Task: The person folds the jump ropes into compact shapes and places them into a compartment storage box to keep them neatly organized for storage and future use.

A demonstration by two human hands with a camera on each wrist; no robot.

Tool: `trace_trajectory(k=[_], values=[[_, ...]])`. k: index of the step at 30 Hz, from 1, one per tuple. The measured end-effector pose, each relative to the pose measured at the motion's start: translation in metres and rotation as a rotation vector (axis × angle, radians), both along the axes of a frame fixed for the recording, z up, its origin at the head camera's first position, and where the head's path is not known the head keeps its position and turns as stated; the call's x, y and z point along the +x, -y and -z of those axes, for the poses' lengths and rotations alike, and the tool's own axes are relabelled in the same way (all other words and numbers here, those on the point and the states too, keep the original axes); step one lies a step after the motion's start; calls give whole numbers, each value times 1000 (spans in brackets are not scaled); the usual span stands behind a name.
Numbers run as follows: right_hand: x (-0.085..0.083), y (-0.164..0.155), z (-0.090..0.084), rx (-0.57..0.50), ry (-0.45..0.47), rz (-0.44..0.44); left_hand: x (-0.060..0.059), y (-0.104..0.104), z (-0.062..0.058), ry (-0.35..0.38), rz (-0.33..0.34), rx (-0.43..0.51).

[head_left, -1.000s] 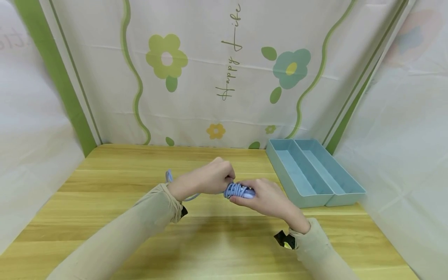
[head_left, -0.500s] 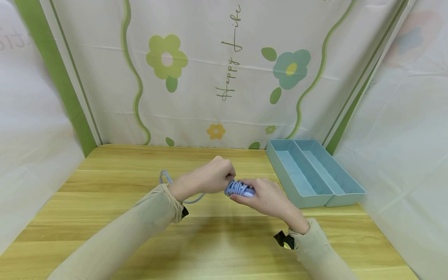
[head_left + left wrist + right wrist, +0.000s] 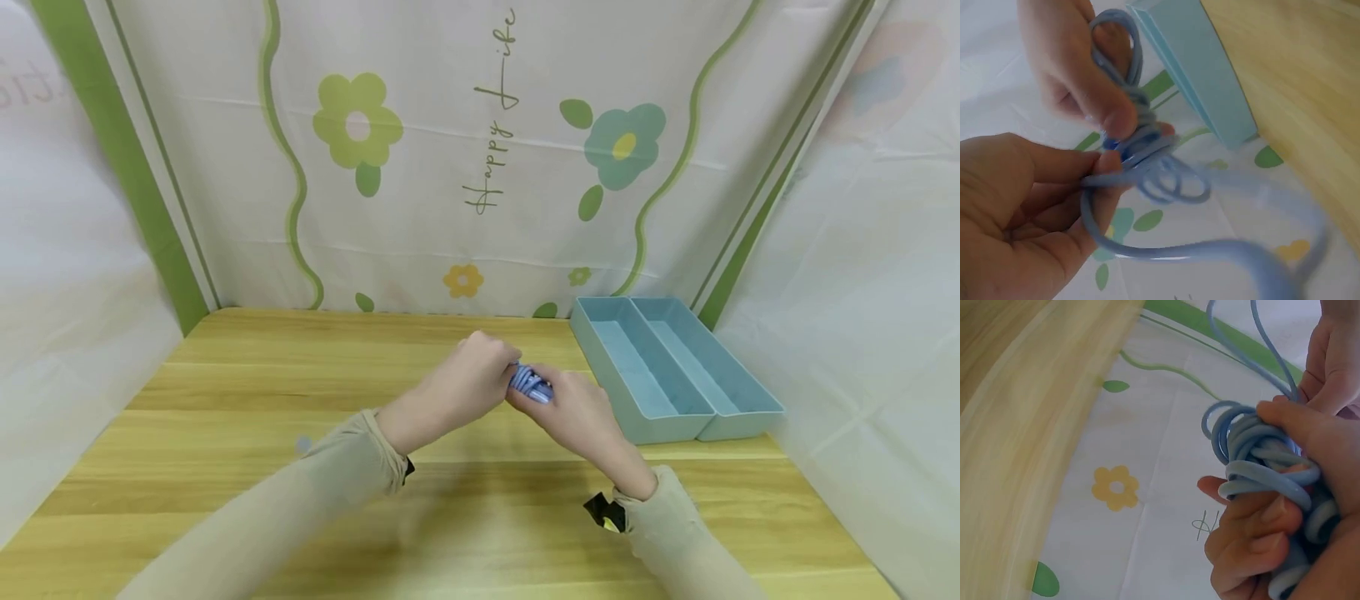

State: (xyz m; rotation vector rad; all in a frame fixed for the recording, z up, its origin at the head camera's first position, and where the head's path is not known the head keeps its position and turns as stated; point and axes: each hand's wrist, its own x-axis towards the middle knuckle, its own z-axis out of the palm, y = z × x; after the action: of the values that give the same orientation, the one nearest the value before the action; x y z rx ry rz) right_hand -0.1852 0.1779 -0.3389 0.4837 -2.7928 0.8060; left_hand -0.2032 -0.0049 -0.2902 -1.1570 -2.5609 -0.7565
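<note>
Head view: left hand [image 3: 459, 390] and right hand [image 3: 579, 417] meet in front of the person, with a wound bundle of light-blue cord [image 3: 529, 384] between them, near the bins. Right hand: fingers curled round the bundle, thumb pressed along its side; the right wrist view shows several overlapping turns of cord crossing the bundle, the fingertips lying against them. Left hand: thumb and forefinger pinch the cord at the end of the bundle farther from the right palm, the fingertips close against the coils. From this pinch a loose length [image 3: 1185, 251] sweeps out in a wide loop, blurred at its far side in the left wrist view. Smaller loops hang just beside the coils; another loop projects past the right hand at the opposite end. Whether anything lies inside the windings: cannot tell. To the right stand two long light-blue bins, left bin [image 3: 670, 429] and right bin [image 3: 738, 427], side by side on the wood-grain table [image 3: 225, 392]. Behind the table hangs a white curtain [image 3: 420, 225] printed with flowers, leaves, wavy green lines and the words "Happy Life". Both forearms wear beige sleeves [image 3: 300, 492]. Small blurred blue-grey spot [image 3: 303, 444] beside the left sleeve; unidentified.
</note>
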Motion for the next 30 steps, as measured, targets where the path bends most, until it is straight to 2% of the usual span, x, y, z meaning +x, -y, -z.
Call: trace_trajectory(k=[5,12,22,30], values=[[-1,0,1,-73,40,52,2,1,11,-102,23,88],[0,0,-3,-202,72,55,2,4,17,-161,49,200],[-4,-1,-3,-280,60,52,7,6,20,-157,33,347],[-4,-3,-5,-356,58,25,8,7,22,-166,30,403]])
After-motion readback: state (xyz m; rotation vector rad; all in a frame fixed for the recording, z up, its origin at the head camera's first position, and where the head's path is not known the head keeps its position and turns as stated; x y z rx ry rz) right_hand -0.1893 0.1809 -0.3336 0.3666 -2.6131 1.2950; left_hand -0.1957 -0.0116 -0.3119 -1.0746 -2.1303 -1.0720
